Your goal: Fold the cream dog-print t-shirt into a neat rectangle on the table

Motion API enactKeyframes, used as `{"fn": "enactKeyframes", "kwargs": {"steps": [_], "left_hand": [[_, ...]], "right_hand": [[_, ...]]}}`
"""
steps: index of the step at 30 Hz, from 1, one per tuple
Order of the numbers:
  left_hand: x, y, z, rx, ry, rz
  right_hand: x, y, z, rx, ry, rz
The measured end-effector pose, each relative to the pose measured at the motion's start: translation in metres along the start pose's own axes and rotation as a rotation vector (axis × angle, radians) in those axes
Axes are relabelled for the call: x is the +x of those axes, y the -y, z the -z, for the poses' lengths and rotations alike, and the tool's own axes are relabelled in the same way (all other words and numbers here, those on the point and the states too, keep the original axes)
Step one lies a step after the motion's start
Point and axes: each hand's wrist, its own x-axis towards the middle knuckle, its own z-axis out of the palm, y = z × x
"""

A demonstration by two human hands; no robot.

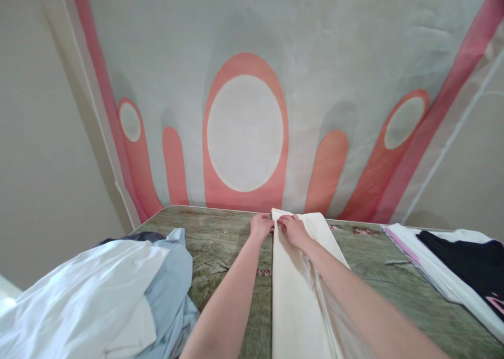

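Observation:
A long cream-white garment (293, 301), folded into a strip, runs from the far table edge toward me; its exact kind is not clear. At the strip's far left edge, my left hand (262, 226) is closed with its fingertips on the cloth. Just right of it, on top of the fabric, my right hand (294, 232) has its fingers bent and gripping the same garment. Loose creased folds lie along the strip under my right forearm. Both fingertips are partly hidden by the cloth and knuckles.
The wood-patterned table (220, 249) stands against a grey and pink patterned backdrop (315, 75). Left lies a loose heap with a white garment (98, 291) and a light blue garment (173, 275). Right is a stack of folded clothes with a black piece (464, 259).

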Motion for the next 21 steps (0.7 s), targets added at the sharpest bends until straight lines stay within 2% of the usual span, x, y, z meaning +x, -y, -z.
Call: {"fn": "enactKeyframes", "kwargs": {"steps": [6, 12, 17, 21], "left_hand": [[0.004, 0.003, -0.003, 0.046, 0.039, 0.002], [0.014, -0.006, -0.006, 0.034, 0.078, -0.085], [0.034, -0.008, -0.015, 0.045, 0.1, -0.171], [0.048, -0.001, -0.018, 0.113, 0.051, -0.235]], "right_hand": [[0.0, -0.009, -0.009, 0.089, -0.106, -0.036], [0.001, -0.023, -0.011, 0.204, -0.254, -0.138], [0.002, -0.024, -0.015, 0.255, -0.284, -0.13], [0.002, -0.025, -0.016, 0.271, -0.281, -0.123]]}}
